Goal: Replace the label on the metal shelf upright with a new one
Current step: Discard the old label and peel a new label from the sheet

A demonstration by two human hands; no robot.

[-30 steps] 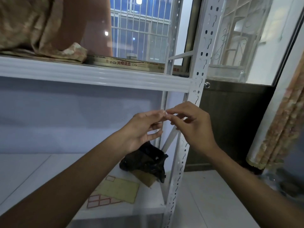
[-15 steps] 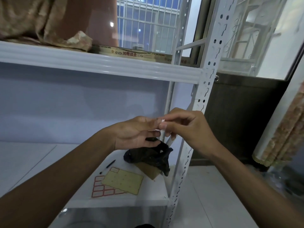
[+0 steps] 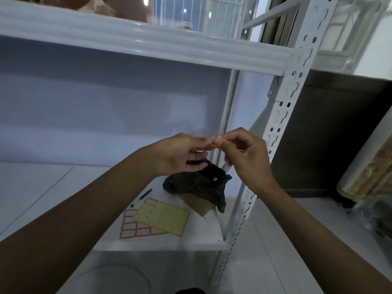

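On the lower white shelf board (image 3: pixel 191 244), left part: a thin black pen (image 3: pixel 146 193) lies at a slant. Just beside it, a sheet of red-bordered rectangular sticker labels (image 3: pixel 135 229) lies flat. It is partly covered by a pale yellow backing sheet (image 3: pixel 163 217).

Above the sheets, in mid-air: left hand (image 3: pixel 178 155), fingers (image 3: pixel 199 142) curled. Its thumb and forefinger tips are closed on a small white label (image 3: pixel 218 137). The label is too small to read any print.

Below the hands: a crumpled black plastic bag (image 3: pixel 197 185) rests on the shelf board, lying over a brown cardboard piece (image 3: pixel 201 206).

Right hand (image 3: pixel 248 160): thumb and forefinger pinch the same label from the opposite side, with the other fingers loosely curled. The fingertips of the two hands touch at the label.

Label position: held between both hands in front of the open shelf bay. It is left of the white perforated metal shelf upright (image 3: pixel 282 115) and apart from it. The upright appears tilted in the head view. A white ribbed horizontal shelf beam (image 3: pixel 127 39) meets it near the top.

Right of the upright: a dark brown wall panel (image 3: pixel 328 134), then a patterned beige curtain (image 3: pixel 373 166) at the frame edge.
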